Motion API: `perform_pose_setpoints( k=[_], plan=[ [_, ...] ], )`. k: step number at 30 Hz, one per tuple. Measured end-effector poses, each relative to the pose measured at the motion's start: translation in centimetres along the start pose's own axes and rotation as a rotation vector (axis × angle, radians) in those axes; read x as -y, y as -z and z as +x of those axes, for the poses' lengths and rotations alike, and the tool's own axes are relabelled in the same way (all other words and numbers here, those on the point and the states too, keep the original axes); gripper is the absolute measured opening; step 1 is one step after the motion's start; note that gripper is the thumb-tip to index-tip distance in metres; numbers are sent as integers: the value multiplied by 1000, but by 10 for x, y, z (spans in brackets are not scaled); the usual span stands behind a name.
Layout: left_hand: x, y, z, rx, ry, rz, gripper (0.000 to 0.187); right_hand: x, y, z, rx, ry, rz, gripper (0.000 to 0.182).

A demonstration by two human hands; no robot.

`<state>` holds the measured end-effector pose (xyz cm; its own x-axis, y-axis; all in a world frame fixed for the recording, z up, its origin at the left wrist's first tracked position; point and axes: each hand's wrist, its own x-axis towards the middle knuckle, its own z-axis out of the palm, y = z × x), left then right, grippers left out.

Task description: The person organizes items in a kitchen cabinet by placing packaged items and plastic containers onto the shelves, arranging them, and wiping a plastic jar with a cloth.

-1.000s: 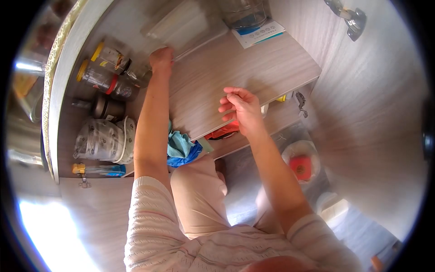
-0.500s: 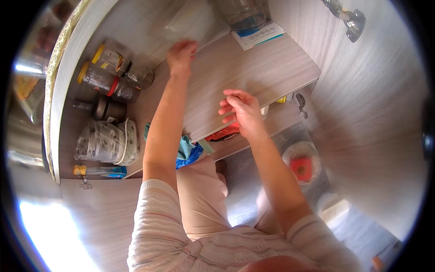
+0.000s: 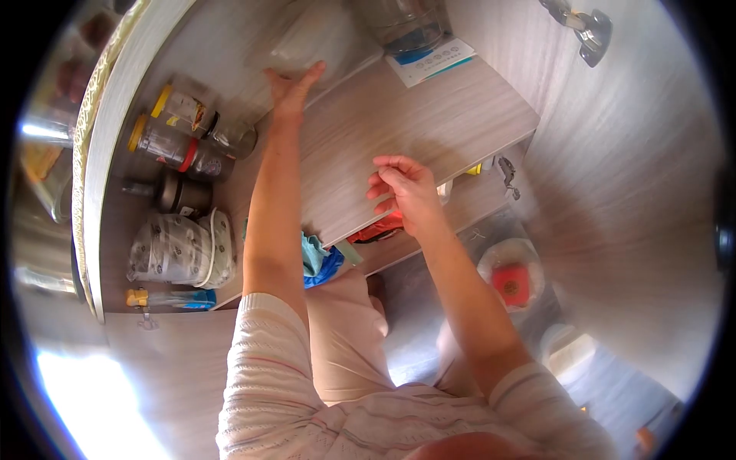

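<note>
My left hand (image 3: 293,90) is stretched far into the cabinet, thumb and fingers spread, nothing in it. It is close to the cabinet's back panel (image 3: 253,42), where a pale blurred patch shows. Over the front part of the wooden shelf (image 3: 345,146) hovers my right hand (image 3: 402,192), its fingers loosely curled and apart, with no object showing in it. At the far end of the shelf, a large clear container (image 3: 406,27) with a bluish bottom stands by a white printed leaflet (image 3: 433,63).
Clear jars with yellow lids (image 3: 165,142), a dark pot (image 3: 184,192) and a patterned plastic-wrapped bundle (image 3: 172,249) line the left side. Teal and blue cloths (image 3: 318,261) and a red item (image 3: 379,228) lie below the shelf edge. The open door (image 3: 629,192) borders the right.
My left hand has shifted a little leftward and its fingers have spread wider. My right hand has barely moved. The view has tilted slightly.
</note>
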<state>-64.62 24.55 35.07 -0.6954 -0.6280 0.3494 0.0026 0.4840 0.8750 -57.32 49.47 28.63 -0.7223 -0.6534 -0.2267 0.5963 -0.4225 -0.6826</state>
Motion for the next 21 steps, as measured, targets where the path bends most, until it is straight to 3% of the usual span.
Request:
perform_pose_setpoints(
  k=[2,8,11,14,17,21],
  plan=[
    [-8,-3,-8,48,-58,-68,124,0,0,0,0,-4,-6,19],
    [-4,-21,-27,-360,-61,238,120,1,1,-1,16,12,-15,20],
    [19,-33,-9,-460,-131,155,119,0,1,-1,12,10,-26,21],
    [5,-50,-14,-532,-58,372,116,0,1,-1,12,2,-30,21],
    [3,-60,-15,-493,-88,438,114,2,1,-2,13,-1,-31,22],
    [-4,-62,-22,-353,-119,254,105,2,2,-1,23,-5,-39,22]
  ],
)
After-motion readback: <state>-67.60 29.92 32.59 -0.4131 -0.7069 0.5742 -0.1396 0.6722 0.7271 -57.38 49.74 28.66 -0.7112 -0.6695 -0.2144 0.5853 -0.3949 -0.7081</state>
